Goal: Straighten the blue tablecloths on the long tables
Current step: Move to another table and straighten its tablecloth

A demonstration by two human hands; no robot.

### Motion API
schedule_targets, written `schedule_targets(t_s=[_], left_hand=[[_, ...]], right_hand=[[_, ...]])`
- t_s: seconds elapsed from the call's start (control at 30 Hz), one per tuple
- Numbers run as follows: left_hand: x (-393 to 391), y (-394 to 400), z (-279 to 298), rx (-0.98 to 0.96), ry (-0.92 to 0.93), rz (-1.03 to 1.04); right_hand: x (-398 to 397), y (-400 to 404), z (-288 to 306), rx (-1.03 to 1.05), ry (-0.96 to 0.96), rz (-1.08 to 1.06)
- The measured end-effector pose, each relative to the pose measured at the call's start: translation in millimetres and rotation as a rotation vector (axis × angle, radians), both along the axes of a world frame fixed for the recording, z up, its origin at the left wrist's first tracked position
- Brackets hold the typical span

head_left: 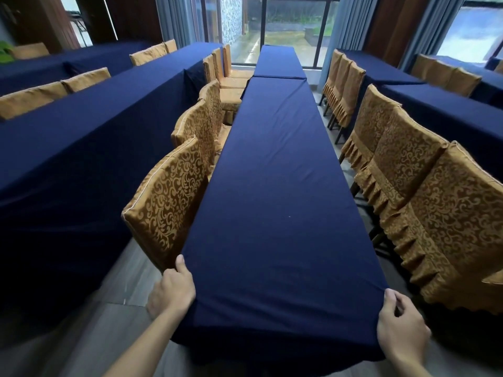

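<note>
A dark blue tablecloth (277,186) covers the long narrow table that runs straight away from me toward the window. Its top lies mostly flat, with faint creases along the middle. My left hand (171,289) grips the cloth at the near left corner, thumb on top. My right hand (400,327) grips the near right corner, fingers curled over the hanging edge. A second blue cloth (280,62) covers the table butted against the far end.
Gold patterned chairs (168,202) line the left side, tucked against the table; more gold chairs (424,191) stand to the right. Other blue-clothed long tables run on the left (81,126) and right (449,115). Grey floor lies between rows. Windows are at the far wall.
</note>
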State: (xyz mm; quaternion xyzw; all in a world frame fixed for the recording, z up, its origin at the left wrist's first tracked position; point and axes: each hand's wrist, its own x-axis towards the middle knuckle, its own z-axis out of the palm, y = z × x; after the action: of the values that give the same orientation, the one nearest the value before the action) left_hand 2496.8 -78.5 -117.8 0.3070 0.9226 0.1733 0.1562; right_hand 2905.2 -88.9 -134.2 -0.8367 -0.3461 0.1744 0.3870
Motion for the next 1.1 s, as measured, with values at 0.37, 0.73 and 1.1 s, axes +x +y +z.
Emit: schedule_targets(t_s=[0.37, 0.73, 1.1], left_hand=[[7.1, 1.5, 3.2, 0.020, 0.008, -0.047], [25.1, 2.8, 6.5, 0.005, 0.108, -0.042], [93.6, -20.3, 16.3, -0.136, 0.335, -0.514]], right_hand=[[-0.8, -2.3, 4.7, -0.067, -0.081, -0.045], [2.3, -4.4, 5.0, -0.050, -0.076, -0.004], [0.7, -6.4, 16.4, -0.169, -0.088, 0.099]])
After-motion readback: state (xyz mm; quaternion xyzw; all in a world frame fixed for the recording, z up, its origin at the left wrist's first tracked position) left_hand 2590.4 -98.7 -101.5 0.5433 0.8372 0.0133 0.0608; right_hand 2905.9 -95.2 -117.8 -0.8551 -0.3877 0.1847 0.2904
